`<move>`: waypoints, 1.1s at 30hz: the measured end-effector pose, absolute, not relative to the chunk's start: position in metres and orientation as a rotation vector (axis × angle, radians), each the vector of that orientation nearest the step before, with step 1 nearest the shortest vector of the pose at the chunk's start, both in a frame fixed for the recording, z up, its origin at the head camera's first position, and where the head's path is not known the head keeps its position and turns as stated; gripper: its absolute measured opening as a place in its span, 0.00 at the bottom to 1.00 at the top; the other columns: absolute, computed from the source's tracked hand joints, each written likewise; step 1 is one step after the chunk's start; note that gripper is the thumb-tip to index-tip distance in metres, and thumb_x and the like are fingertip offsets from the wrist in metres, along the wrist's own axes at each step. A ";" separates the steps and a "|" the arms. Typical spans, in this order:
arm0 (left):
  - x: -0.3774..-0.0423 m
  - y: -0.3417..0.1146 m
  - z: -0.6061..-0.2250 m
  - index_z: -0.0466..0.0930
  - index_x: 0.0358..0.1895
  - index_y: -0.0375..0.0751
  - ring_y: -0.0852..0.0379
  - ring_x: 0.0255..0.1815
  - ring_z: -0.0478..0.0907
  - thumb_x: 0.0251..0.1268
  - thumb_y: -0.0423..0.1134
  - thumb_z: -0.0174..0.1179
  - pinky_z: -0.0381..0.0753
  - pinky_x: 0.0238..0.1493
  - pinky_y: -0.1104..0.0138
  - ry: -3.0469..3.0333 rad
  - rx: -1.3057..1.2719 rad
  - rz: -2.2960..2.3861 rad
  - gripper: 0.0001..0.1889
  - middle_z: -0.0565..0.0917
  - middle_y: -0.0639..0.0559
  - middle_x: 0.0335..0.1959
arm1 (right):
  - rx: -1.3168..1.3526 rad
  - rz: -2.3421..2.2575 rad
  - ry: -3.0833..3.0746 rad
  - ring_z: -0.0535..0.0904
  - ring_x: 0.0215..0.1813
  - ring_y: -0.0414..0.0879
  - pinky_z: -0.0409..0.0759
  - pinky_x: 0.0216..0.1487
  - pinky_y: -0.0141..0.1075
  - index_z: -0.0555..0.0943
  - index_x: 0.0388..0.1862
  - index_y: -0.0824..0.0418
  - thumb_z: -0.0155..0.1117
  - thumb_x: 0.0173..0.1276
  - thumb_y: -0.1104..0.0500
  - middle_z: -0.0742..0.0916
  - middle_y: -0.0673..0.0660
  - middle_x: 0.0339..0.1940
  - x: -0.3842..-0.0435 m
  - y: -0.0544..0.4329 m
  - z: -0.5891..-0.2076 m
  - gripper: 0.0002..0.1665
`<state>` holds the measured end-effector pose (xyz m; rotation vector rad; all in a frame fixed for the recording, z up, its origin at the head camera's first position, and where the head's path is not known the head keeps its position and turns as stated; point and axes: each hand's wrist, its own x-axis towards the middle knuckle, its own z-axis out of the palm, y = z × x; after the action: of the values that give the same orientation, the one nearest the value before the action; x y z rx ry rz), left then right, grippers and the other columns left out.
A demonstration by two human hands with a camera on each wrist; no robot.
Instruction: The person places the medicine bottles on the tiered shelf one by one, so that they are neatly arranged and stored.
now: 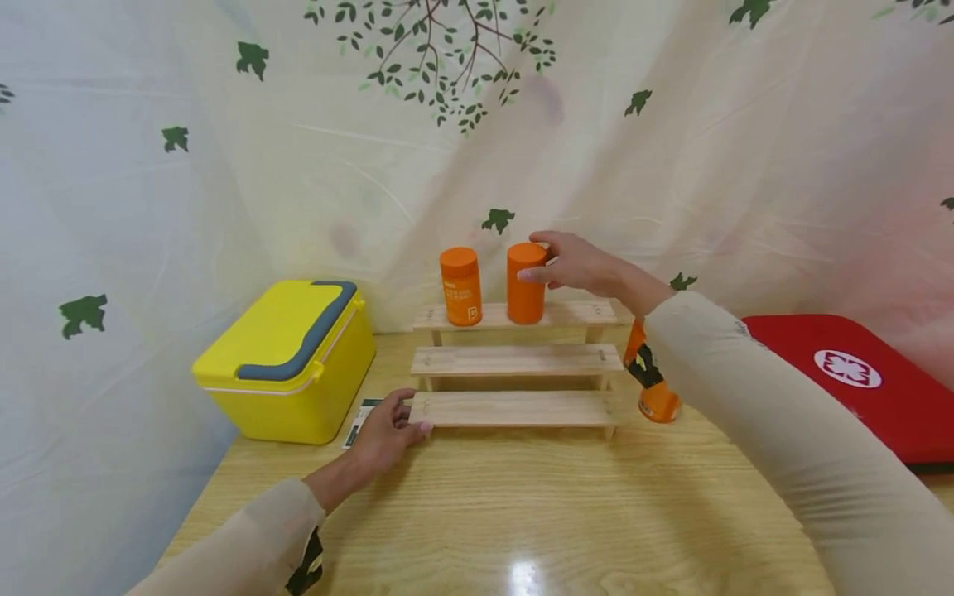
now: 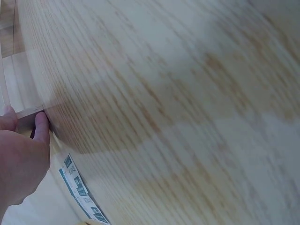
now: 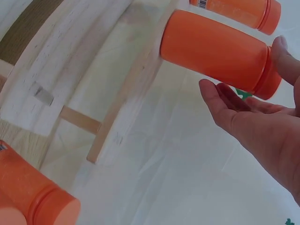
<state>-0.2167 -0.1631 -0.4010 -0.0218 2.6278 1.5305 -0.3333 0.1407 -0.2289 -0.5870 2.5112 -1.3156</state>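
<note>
A three-step wooden stand (image 1: 514, 409) stands on the table, with two orange jars on its top step. My right hand (image 1: 585, 263) is at the right jar (image 1: 525, 290); in the right wrist view its thumb (image 3: 281, 49) lies by the cap, while the loosely spread fingers (image 3: 213, 101) are apart from the jar's side. The left jar (image 1: 460, 290) stands beside it, white lettering facing me. With thumb and fingers, my left hand (image 1: 383, 434) pinches the left end of the lowest step, also seen in the left wrist view.
On the left sits a yellow box (image 1: 268, 331) with a blue-grey handle. A printed card (image 1: 361, 424) lies between box and stand. More orange jars (image 3: 51, 206) lie right of the stand, partly behind my right sleeve. A red case (image 1: 879, 397) occupies the far right.
</note>
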 end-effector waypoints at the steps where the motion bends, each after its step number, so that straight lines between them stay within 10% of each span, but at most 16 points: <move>1: -0.216 -0.163 -0.401 0.62 0.68 0.39 0.55 0.40 0.78 0.64 0.32 0.61 0.78 0.46 0.63 2.629 -0.021 1.526 0.30 0.82 0.46 0.47 | -0.579 -1.302 2.522 0.71 0.62 0.60 0.70 0.62 0.52 0.48 0.77 0.63 0.62 0.70 0.54 0.69 0.67 0.66 -0.332 0.144 -0.227 0.46; 33: -0.213 -0.162 -0.400 0.63 0.68 0.36 0.55 0.41 0.79 0.65 0.32 0.61 0.78 0.47 0.61 2.645 0.032 1.536 0.29 0.83 0.45 0.46 | -0.433 -0.925 2.913 0.67 0.63 0.68 0.74 0.51 0.60 0.53 0.75 0.63 0.61 0.70 0.47 0.72 0.71 0.65 -0.208 0.326 -0.264 0.44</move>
<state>-0.2131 -0.1625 -0.4000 0.0322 2.6447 1.5356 -0.2082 0.3265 -0.2645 -0.4331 2.9134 -0.9245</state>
